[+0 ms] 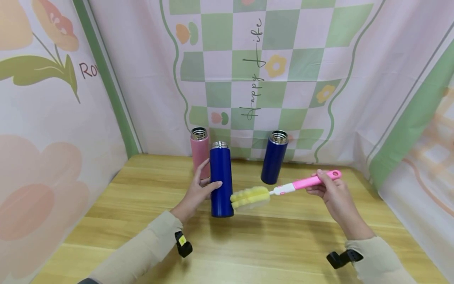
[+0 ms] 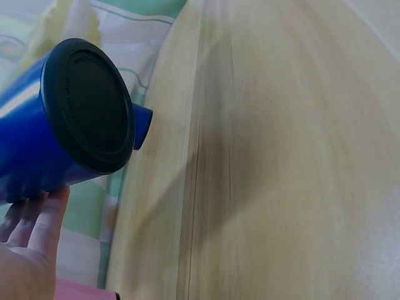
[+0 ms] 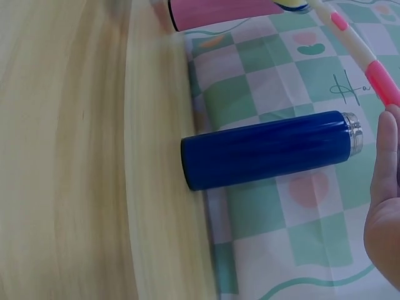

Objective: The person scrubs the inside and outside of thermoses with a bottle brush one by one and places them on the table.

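Observation:
In the head view my left hand grips a blue vacuum flask by its side, holding it upright above the table with its steel mouth uncapped. Its dark base faces the left wrist camera. My right hand holds a bottle brush by its pink handle. The brush's yellow sponge head points left, outside the flask and close to its lower right side. In the right wrist view, fingers of the right hand show at the handle.
A pink flask stands uncapped behind the held one, partly hidden. A second blue flask stands uncapped at the back right. The wooden table ends at a patterned curtain, with more curtain on both sides.

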Demonstrator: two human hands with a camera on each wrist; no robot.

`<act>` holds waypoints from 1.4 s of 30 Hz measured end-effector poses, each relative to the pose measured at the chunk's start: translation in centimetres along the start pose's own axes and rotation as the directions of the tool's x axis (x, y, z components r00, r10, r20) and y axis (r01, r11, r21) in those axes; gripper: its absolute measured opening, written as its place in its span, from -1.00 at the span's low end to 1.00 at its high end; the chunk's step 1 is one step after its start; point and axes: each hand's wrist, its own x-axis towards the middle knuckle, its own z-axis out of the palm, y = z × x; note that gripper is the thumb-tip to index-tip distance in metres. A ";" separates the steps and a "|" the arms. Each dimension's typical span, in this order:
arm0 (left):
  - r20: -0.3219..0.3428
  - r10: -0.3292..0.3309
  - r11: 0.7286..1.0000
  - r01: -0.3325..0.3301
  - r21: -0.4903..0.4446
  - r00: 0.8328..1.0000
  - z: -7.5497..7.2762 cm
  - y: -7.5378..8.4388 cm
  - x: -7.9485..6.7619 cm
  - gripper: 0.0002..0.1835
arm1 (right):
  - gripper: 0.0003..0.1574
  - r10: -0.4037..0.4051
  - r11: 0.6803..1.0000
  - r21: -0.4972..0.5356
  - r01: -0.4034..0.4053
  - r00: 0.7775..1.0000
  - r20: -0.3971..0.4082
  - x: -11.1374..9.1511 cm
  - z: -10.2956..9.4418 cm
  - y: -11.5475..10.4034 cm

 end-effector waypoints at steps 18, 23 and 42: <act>0.014 -0.013 0.996 0.014 -0.083 1.000 0.3 0.4 -0.3 -0.14 | -0.66 0.045 0.998 -0.038 -0.044 0.998 0.031 0.1 -0.5 0.6; 0.045 -0.030 0.997 0.033 -0.068 0.999 0.5 0.1 -0.5 -0.15 | -0.66 0.039 0.999 -0.035 -0.038 0.999 0.017 0.4 -0.2 0.5; 0.092 -0.096 0.994 0.089 0.069 0.991 1.1 -1.0 -0.9 0.05 | -0.69 -0.070 0.997 0.016 0.072 0.992 -0.101 1.0 0.1 0.3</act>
